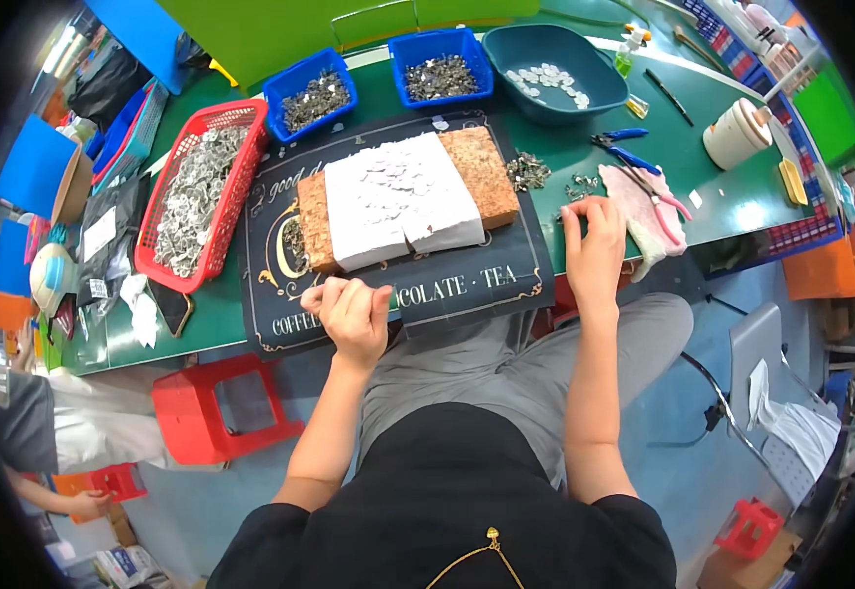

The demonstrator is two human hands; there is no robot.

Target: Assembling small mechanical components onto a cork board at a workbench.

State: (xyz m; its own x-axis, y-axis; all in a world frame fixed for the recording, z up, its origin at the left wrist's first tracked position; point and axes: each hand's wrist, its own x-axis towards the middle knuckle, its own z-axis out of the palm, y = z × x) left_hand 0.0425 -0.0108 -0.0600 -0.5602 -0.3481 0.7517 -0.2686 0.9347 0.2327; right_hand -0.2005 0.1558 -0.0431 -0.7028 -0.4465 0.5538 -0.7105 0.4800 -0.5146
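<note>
My left hand (pixel 351 316) is closed in front of the mat's near edge, fingers curled and thumb raised; anything inside it is hidden. On the table at the right, my right hand (pixel 596 240) has its thumb and bent forefinger close together beside a few small metal pieces (pixel 580 185). What those fingertips hold is too small to make out. Between the hands lies a cork block (pixel 476 162) wrapped in a white sheet (pixel 349 231). Many small, pale, flat pieces (pixel 393 182) are spread over the sheet. Beneath the block is a black printed mat (pixel 427 312).
A red basket (pixel 223 245) of silvery pieces stands left. Behind are two blue trays (pixel 349 69) (pixel 483 74) of metal parts and a teal basin (pixel 506 93) with white discs. Right lie blue-handled pliers (pixel 634 159), pink-handled pliers (pixel 678 204), a cloth (pixel 634 211) and a white canister (pixel 732 137).
</note>
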